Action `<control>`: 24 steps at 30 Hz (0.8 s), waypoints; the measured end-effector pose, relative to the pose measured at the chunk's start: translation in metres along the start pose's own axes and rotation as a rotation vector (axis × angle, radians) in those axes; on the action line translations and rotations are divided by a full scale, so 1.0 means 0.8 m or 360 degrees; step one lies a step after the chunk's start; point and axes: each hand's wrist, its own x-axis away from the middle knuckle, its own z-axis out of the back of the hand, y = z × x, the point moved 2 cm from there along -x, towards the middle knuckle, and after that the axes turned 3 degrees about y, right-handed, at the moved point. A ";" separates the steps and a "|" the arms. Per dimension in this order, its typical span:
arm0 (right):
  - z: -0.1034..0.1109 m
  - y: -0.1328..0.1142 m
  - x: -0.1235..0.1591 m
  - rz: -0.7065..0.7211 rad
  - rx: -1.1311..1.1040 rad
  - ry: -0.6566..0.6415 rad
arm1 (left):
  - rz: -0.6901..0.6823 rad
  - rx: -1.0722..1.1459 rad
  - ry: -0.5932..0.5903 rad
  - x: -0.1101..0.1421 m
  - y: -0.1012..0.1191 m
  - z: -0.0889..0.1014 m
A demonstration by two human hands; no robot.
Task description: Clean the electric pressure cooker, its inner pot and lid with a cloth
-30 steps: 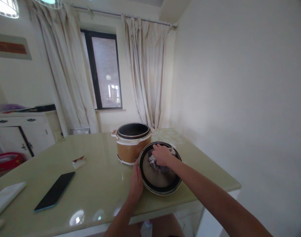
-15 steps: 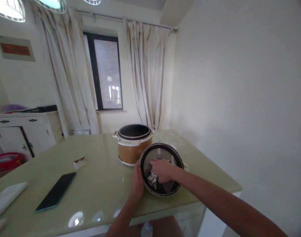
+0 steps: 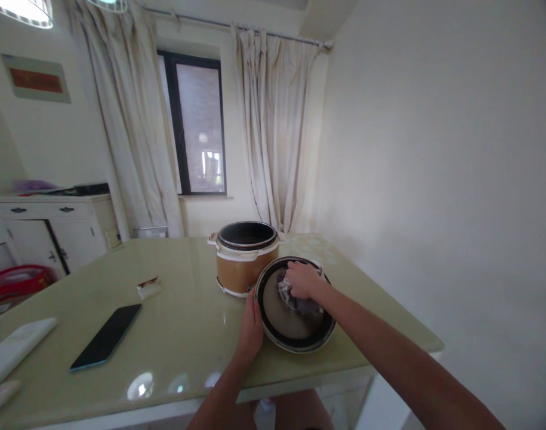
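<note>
A round pressure cooker lid (image 3: 290,325) is tilted on the table with its metal inner side facing me. My left hand (image 3: 252,325) grips the lid's left rim, its fingers partly hidden behind the edge. With my right hand (image 3: 303,279) I press a crumpled grey and white cloth (image 3: 306,306) against the upper part of the lid's inside; the fingers are closed on it. Just behind the lid stands the cooker body (image 3: 237,272), tan with white trim, its dark inner pot uncovered at the top.
On the pale green table (image 3: 187,334) to the left lie a dark phone (image 3: 106,337), a small white packet (image 3: 148,288) and a white device (image 3: 19,346). A white wall (image 3: 434,179) borders the right side. A red basket (image 3: 15,283) is at far left.
My right hand has moved the cloth from the lower part of the lid's inside up toward its top edge. The left hand keeps its hold on the rim. The view has shifted slightly.
</note>
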 end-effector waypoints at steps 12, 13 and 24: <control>-0.006 -0.062 0.005 0.0293 -0.0001 0.0122 | -0.0013 -0.0040 -0.0001 0.000 -0.003 0.000; -0.006 -0.064 0.010 0.0321 -0.0012 0.0100 | -0.0025 -0.0030 -0.0001 0.000 -0.003 0.000; -0.015 -0.013 0.031 0.0328 -0.0010 -0.0100 | -0.0018 -0.0030 0.0013 -0.001 -0.010 -0.001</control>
